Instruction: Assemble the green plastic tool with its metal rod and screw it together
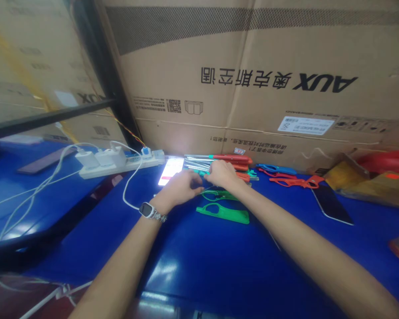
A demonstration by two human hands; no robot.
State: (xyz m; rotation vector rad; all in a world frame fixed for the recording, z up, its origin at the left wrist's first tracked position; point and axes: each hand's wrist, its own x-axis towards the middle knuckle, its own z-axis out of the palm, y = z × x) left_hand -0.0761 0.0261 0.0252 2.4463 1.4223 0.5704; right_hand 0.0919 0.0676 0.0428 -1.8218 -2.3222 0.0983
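Note:
My left hand, with a watch on its wrist, is half curled at the near side of a row of long-nozzle lighters. Its thumb and fingers are apart, and I see nothing between them. Right beside it, my right hand bends down with closed fingers over the row; what they grip is hidden. The row has metal tubes and red handles, with orange ones partly behind my right hand. Nearer to me lies a green lighter shell, and another green shell is partly under my right forearm.
A lit phone lies left of the lighters, by a white power strip with plugs and cables. At right are blue and orange-red shells and a dark phone. A cardboard sheet stands behind the blue table.

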